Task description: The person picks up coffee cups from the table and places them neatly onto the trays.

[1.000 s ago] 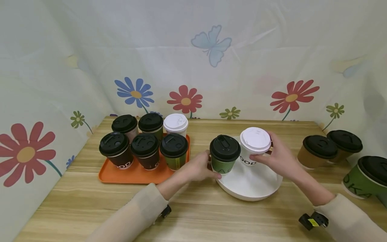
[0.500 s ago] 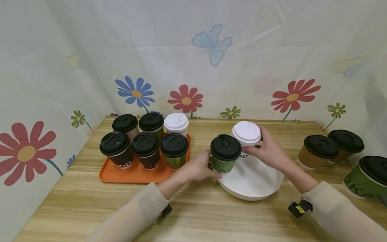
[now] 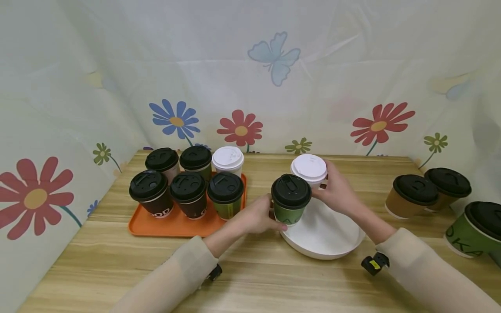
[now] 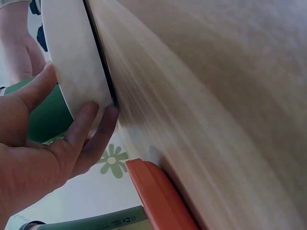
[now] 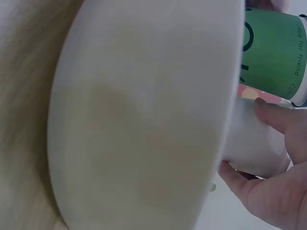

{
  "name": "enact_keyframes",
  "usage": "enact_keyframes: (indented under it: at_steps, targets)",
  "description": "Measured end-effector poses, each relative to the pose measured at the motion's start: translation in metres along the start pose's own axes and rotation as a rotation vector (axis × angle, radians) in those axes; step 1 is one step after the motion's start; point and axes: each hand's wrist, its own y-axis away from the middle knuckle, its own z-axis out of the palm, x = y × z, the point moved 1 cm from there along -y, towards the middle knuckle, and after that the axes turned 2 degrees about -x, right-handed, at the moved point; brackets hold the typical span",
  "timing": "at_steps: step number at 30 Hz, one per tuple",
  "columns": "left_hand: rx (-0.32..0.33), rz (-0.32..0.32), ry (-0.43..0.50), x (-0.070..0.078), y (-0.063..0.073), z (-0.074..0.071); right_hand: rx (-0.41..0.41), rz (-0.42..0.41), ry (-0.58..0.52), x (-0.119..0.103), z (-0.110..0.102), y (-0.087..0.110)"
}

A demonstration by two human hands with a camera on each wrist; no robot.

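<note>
My left hand [image 3: 259, 216] holds a green paper coffee cup [image 3: 288, 214] with a black lid at the left side of a round white tray [image 3: 326, 250]. In the left wrist view its fingertips [image 4: 86, 112] lie against the tray's outer wall. Behind that cup, my right hand [image 3: 339, 191] grips a white paper coffee cup [image 3: 308, 167] with a white lid. The right wrist view shows thumb and fingers on either side of the white cup [image 5: 254, 143], with the green cup [image 5: 271, 52] beside it. The green cup hides part of the white one in the head view.
On the left, an orange tray [image 3: 168, 231] bears several lidded cups in two rows. Two brown cups [image 3: 409, 202] and a larger green cup [image 3: 465, 234] stand at the right. A flowered cloth [image 3: 313, 108] hangs behind the wooden table [image 3: 250, 278].
My right hand has moved left and back with the white cup, bringing it behind the green cup. The left hand and its green cup have stayed nearly still.
</note>
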Motion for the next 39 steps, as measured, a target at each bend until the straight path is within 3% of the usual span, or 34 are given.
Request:
enact_keyframes:
  at_steps: [12,16,21,25,28,35,39]
  targets:
    - [0.02,0.0,0.004,-0.001,0.0,-0.001,-0.003,-0.008,-0.036,0.0,0.004,-0.005]
    - [0.023,0.003,0.013,-0.001,-0.001,-0.001,-0.01,0.031,-0.044,0.001,-0.001,0.002]
    - [0.033,-0.003,0.003,-0.001,-0.001,0.0,0.039,0.067,-0.04,0.005,-0.014,0.021]
    - [0.033,0.0,-0.007,0.0,-0.001,0.001,0.163,0.083,-0.018,0.015,-0.031,0.045]
    - [0.024,0.001,-0.004,0.0,-0.001,0.003,0.323,0.106,-0.037,0.025,-0.043,0.063]
    - [0.029,-0.013,0.002,-0.001,0.0,0.003,0.752,0.216,-0.211,0.039,-0.068,0.088]
    - [0.03,-0.017,0.011,-0.002,0.0,0.002,0.89,0.246,-0.169,0.043,-0.077,0.098]
